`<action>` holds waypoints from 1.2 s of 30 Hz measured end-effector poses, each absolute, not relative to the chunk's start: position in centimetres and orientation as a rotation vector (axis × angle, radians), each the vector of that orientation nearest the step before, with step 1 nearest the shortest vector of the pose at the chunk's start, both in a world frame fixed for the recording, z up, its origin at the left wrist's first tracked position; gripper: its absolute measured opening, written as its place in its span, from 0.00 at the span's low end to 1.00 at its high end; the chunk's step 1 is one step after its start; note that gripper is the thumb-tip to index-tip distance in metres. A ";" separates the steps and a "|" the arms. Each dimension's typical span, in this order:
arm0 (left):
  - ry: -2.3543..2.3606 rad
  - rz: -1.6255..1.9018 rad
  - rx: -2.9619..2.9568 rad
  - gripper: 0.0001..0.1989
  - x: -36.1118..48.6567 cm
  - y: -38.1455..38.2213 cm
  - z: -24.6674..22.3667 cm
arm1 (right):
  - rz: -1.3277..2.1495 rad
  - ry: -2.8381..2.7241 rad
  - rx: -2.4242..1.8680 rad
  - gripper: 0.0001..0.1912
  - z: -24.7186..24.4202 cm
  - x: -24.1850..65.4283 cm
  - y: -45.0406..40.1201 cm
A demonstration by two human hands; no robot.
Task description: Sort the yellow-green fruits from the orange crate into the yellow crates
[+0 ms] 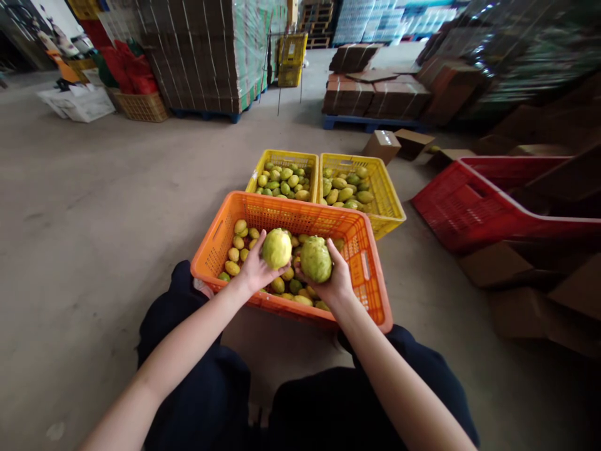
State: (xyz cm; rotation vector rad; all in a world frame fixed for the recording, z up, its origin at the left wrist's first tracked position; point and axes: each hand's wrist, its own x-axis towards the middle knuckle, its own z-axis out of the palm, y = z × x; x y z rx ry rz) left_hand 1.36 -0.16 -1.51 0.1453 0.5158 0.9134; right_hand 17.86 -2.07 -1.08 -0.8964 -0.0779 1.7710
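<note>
My left hand point(260, 266) is closed around a pale yellow guava point(277, 248) with a bumpy skin. Beside it, my right hand point(334, 279) grips a greener, knobbly guava point(317, 259). Both fruits are held up side by side, a small gap apart, over an orange plastic crate point(295, 213). Inside that crate lie many smaller yellow and green fruits point(233, 254), partly hidden by my hands. The crate stands on the floor between my knees.
Two yellow crates point(392, 194) of green-yellow fruit stand just behind the orange one. On the right are a red crate point(446, 197) and loose cardboard boxes point(502, 266). Farther back, flat cardboard stacks point(350, 97) rest on a blue pallet point(345, 122), near a tall wrapped stack point(201, 56).
</note>
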 end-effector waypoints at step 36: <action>0.737 1.102 0.026 0.14 -0.1 0.9 -0.3 | 1.638 0.069 -0.785 0.11 -4.0 17.2 -0.6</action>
